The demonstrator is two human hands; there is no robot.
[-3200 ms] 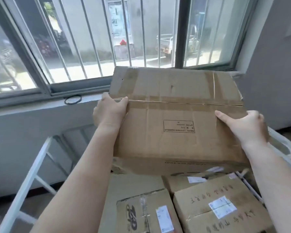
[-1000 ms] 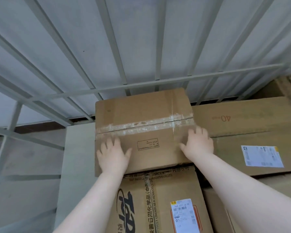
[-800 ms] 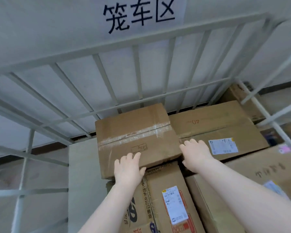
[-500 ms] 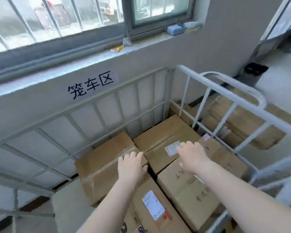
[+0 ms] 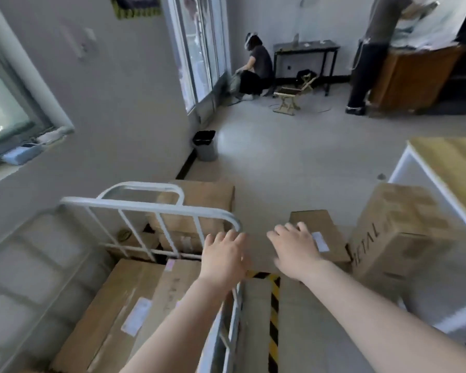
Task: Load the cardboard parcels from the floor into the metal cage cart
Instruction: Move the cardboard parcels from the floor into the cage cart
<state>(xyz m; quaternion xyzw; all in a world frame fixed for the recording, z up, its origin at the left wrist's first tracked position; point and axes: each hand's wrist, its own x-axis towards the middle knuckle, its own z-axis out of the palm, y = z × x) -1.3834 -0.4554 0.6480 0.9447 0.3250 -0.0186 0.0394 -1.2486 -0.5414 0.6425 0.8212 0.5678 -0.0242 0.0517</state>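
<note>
The white metal cage cart stands at lower left with brown cardboard parcels lying inside it. My left hand hovers over the cart's right rail, fingers apart and holding nothing. To its right, my right hand is spread and empty above a flat parcel that lies on the floor. A tall parcel with printed letters stands to the right of it. Another stack of parcels sits on the floor beyond the cart's end rail.
A grey bin stands by the wall. One person crouches near the far window, another stands by a wooden cabinet. A folding stool and a dark table are at the back. A white table is at right; yellow-black tape marks the floor.
The parcel I carried was set down inside the cart and both hands let go of it. My view and both hands have swung right, from the cart to the parcels on the floor.
</note>
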